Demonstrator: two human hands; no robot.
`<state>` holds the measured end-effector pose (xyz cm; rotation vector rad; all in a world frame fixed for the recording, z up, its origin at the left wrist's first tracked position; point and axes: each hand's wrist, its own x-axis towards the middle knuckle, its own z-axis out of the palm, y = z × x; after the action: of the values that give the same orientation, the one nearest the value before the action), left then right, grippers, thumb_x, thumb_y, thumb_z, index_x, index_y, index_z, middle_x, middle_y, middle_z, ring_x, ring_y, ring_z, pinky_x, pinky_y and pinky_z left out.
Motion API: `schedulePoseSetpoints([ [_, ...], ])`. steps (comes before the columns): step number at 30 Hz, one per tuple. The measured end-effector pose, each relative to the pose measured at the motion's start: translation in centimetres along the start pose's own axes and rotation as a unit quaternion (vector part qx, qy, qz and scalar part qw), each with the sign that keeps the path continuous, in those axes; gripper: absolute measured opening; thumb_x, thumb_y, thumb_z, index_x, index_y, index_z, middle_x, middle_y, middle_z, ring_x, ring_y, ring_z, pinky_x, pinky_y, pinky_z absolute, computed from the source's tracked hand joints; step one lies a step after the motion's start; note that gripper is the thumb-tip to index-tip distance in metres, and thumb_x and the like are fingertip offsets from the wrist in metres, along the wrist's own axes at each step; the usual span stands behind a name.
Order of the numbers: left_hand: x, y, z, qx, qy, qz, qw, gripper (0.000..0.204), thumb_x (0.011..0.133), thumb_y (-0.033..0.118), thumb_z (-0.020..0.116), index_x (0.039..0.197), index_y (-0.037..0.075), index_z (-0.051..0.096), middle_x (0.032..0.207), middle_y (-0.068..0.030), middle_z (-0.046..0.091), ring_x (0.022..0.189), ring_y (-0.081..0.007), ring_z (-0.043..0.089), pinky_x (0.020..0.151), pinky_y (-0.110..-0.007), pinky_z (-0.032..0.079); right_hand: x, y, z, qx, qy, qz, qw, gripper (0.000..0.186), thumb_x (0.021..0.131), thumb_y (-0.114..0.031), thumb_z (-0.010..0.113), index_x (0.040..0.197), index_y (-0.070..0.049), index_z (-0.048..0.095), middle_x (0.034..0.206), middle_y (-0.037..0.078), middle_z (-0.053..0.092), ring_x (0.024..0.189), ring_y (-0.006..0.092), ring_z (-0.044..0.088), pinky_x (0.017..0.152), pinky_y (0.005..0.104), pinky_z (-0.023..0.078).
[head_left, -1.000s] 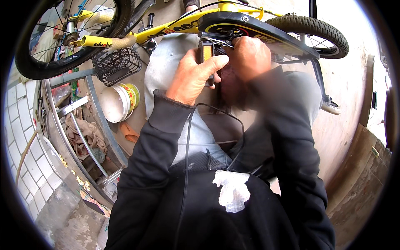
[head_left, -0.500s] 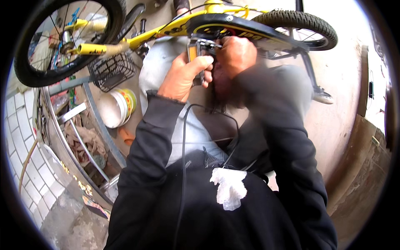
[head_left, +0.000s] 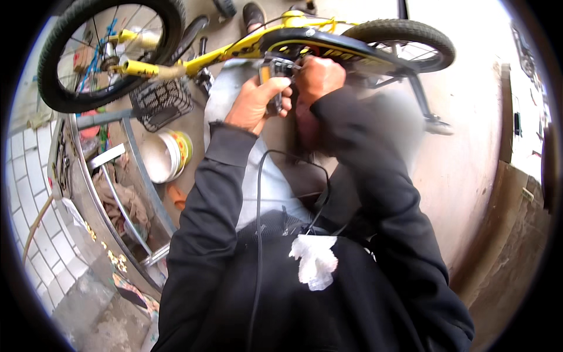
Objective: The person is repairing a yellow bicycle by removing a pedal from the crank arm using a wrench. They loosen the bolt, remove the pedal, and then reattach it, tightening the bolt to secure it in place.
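1. Left hand [head_left: 255, 102] clamped on a small black-and-orange handled tool [head_left: 271, 82], long axis upright.
2. Right hand [head_left: 316, 76] closed, touching the yellow metal bicycle frame [head_left: 234, 50] just above; contents hidden.

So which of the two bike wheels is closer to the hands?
The right-hand wheel, under the black mudguard: both hands, left hand and right hand, work just beside it. The other wheel sits far left.
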<state>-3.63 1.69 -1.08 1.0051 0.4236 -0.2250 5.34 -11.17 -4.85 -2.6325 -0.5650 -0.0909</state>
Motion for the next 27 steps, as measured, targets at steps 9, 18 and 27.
schedulePoseSetpoints([
  [9,0.1,0.2,-0.8,0.042,0.031,-0.026,0.998,0.033,0.081,0.023,0.066,0.102,0.001,0.054,0.083,-0.0085,0.06,0.065,-0.0161,0.062,0.056,-0.029,0.053,0.2,0.1,-3.0,0.001,-0.05,-0.057,0.997,0.022,0.074,-0.03,0.068,0.069,-0.009,0.067,0.067,0.014,0.063,0.065,0.031,0.064,0.062,0.0413,0.05],
  [18,0.1,-0.4,-2.2,0.02,0.029,-0.048,0.998,0.04,0.081,0.028,0.065,0.105,-0.001,0.053,0.092,-0.0129,0.061,0.077,-0.0209,0.065,0.065,-0.032,0.056,1.3,0.4,-3.3,-0.035,-0.07,-0.042,0.996,0.02,0.067,-0.026,0.073,0.069,-0.007,0.067,0.07,0.013,0.065,0.07,0.0296,0.064,0.064,0.04,0.05],
  [27,0.3,-1.7,-4.0,-0.054,0.004,-0.014,0.998,0.049,0.084,0.033,0.062,0.117,-0.001,0.05,0.102,-0.0152,0.06,0.089,-0.0273,0.064,0.077,-0.039,0.054,1.9,0.5,-5.9,0.073,-0.158,-0.012,0.985,0.023,0.067,-0.027,0.073,0.073,-0.005,0.069,0.071,0.018,0.065,0.07,0.0319,0.066,0.067,0.0396,0.053],
])
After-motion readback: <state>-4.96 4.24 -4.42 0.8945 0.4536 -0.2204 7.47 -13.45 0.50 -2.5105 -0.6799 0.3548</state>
